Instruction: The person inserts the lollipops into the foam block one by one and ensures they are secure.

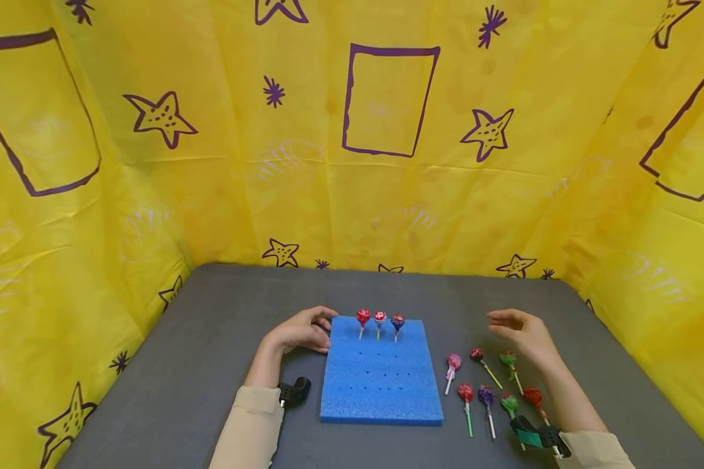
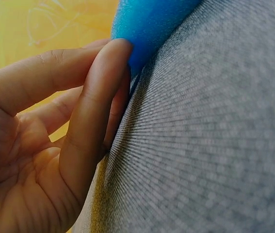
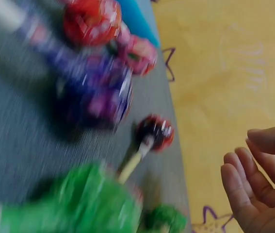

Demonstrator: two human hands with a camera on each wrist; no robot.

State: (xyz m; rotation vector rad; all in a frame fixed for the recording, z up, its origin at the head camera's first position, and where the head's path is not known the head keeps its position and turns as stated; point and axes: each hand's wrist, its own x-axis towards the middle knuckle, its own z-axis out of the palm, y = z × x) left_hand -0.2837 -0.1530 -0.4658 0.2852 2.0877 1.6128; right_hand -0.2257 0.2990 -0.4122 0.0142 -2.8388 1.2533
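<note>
A blue foam board (image 1: pixel 381 407) lies flat with small holes in it. Three lollipops stand upright along its far side: a red one (image 1: pixel 363 316), a red-and-white one (image 1: pixel 380 317) and a dark blue one (image 1: pixel 397 320). My left hand (image 1: pixel 302 331) rests at the board's far left edge, thumb and fingertips touching the foam (image 2: pixel 149 29). Hovering beyond the loose lollipops on the right, my right hand (image 1: pixel 523 333) has loosely bent fingers and nothing between them. Nearest to it are a green lollipop (image 1: pixel 508 357) and a dark red one (image 1: pixel 476 354).
Right of the board, more wrapped lollipops lie on the grey table (image 1: pixel 240 293): pink (image 1: pixel 454 361), red (image 1: pixel 466 392), purple (image 1: pixel 486 395), green (image 1: pixel 509 404) and another red (image 1: pixel 532 395). My right wrist strap (image 1: pixel 534 433) overlaps some sticks. Yellow patterned cloth (image 1: pixel 305 195) surrounds the table.
</note>
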